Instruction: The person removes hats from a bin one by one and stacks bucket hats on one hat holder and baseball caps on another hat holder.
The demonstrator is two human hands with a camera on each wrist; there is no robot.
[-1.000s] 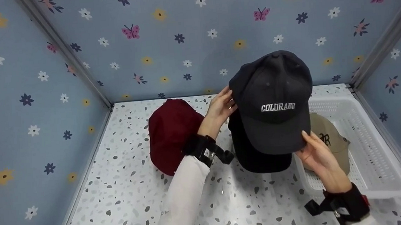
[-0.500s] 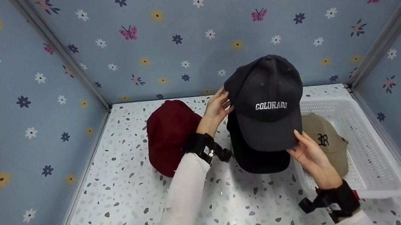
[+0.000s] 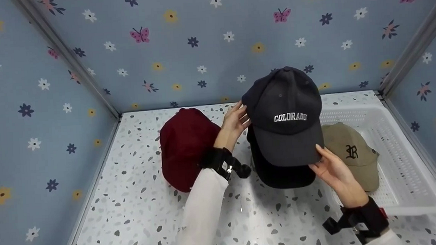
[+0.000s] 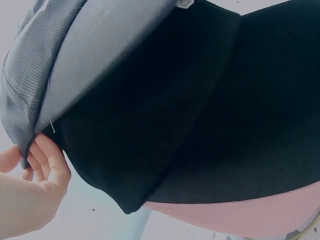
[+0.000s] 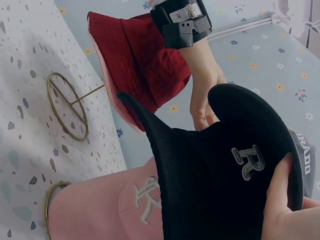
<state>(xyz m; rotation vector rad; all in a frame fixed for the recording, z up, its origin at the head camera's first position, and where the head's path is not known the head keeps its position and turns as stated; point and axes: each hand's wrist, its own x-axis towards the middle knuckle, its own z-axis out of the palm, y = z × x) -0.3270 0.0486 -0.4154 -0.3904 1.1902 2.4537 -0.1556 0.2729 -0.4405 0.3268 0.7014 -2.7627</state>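
Note:
Both hands hold a dark grey baseball cap [image 3: 287, 103] with COLORADO stitched in white, its brim toward me. My left hand [image 3: 235, 121] pinches the lower edge of its crown on the left side. With thumb and fingers, my right hand [image 3: 334, 172] grips the brim's right corner. Just beneath sits a black cap [image 3: 283, 175], partly hidden in the head view; its R emblem shows in the right wrist view. Under the black cap is a pink cap [image 5: 115, 205] with a light emblem. Whether the grey cap touches the black one, I cannot tell.
A dark red bucket hat [image 3: 189, 150] rests on a gold wire stand [image 5: 67, 107] to the left. At the right stands a white plastic basket [image 3: 414, 178] holding a khaki cap [image 3: 352, 156]. Flowered blue panels [image 3: 197, 33] enclose the speckled table [image 3: 133, 218] at the back and sides.
The grey cap has shifted left and slightly down, over the black cap. My right hand travelled left with it; my left hand stayed nearly in place, still pinching the edge.

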